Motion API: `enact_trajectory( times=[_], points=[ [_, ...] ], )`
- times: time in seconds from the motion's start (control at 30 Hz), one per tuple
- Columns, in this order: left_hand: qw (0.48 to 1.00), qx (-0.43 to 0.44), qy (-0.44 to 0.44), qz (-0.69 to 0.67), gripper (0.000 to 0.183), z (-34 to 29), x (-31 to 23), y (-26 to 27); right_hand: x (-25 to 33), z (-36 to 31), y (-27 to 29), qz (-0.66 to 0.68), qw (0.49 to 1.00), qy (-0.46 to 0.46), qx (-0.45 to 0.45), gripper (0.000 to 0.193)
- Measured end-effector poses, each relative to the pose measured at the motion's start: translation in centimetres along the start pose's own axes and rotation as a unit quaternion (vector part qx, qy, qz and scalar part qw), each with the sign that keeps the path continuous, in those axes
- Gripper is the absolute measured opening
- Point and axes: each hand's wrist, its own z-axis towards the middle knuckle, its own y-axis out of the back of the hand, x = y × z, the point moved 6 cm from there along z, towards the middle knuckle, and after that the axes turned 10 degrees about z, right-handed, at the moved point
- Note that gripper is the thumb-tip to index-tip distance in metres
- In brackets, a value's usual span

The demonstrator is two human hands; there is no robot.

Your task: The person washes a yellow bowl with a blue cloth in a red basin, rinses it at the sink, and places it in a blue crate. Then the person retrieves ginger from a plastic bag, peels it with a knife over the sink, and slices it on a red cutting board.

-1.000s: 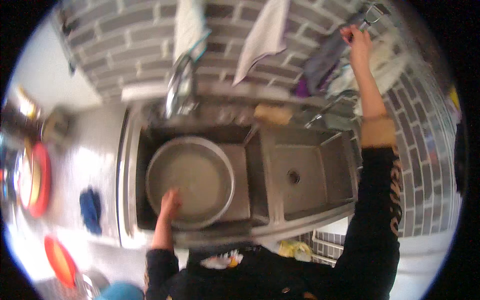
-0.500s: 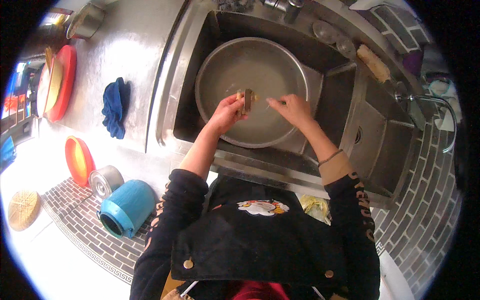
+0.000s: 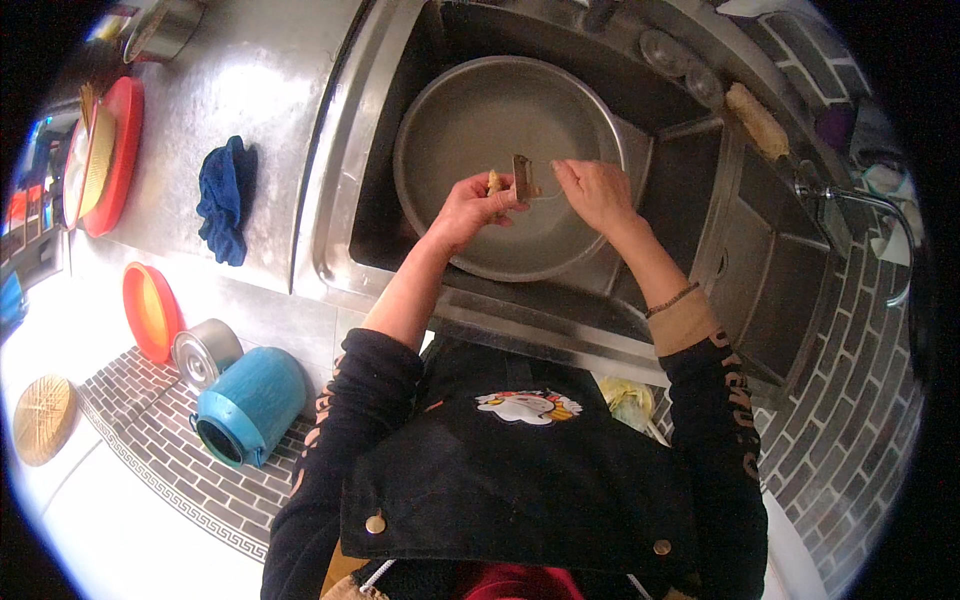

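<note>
Both my hands are over a large round metal basin (image 3: 612, 130) of cloudy water, set in the sink. My left hand (image 3: 468, 208) is closed around a small flat grey-brown piece (image 3: 521, 178), held upright, and a yellowish lump (image 3: 494, 183) beside it. What kind of thing the flat piece is, I cannot make out. Just to its right is my right hand (image 3: 598, 195), fingers curled and thumb against the forefinger. A thin pale strand seems to run between the hands; whatever the right fingers pinch is too small to name.
Left of the sink, a dark blue cloth (image 3: 224, 200) lies on the steel counter (image 3: 285, 100). A blue jug-like container (image 3: 250, 405), a metal pot (image 3: 206, 352) and an orange basin (image 3: 150, 312) stand lower left. A second sink bowl (image 3: 765, 290) and curved tap (image 3: 870, 200) are at right.
My left hand has turned, with the flat piece now raised further right. My right hand has shifted slightly right and up, its fingers more curled. The whole view has shifted a little.
</note>
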Motion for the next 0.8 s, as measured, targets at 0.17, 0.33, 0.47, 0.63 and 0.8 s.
enact_trajectory(
  times=[0.17, 0.33, 0.47, 0.63, 0.8],
  points=[
    [1.0, 0.01, 0.011, -0.026, 0.033, 0.1, 0.2, 0.0, 0.0, -0.4, -0.7, 0.019, 0.999, 0.036, -0.006, 0.036],
    [0.997, -0.024, 0.013, -0.068, 0.028, -0.1, 0.2, 0.3, -0.4, -0.3, -1.9, 0.039, 0.996, 0.081, -0.022, 0.037],
    [1.0, 0.0, 0.017, 0.003, 0.029, -0.4, -0.2, -0.2, -2.3, 0.8, -1.1, 0.014, 0.999, 0.037, 0.003, 0.039],
    [0.999, -0.032, 0.033, -0.009, 0.033, -0.4, -0.1, 0.0, -4.3, 0.7, 0.3, 0.049, 0.996, -0.08, -0.008, 0.043],
    [1.0, -0.001, 0.003, -0.02, 0.039, -0.1, 0.1, -0.2, -2.0, 0.5, -1.4, 0.006, 0.999, 0.038, 0.031, 0.039]
  ],
)
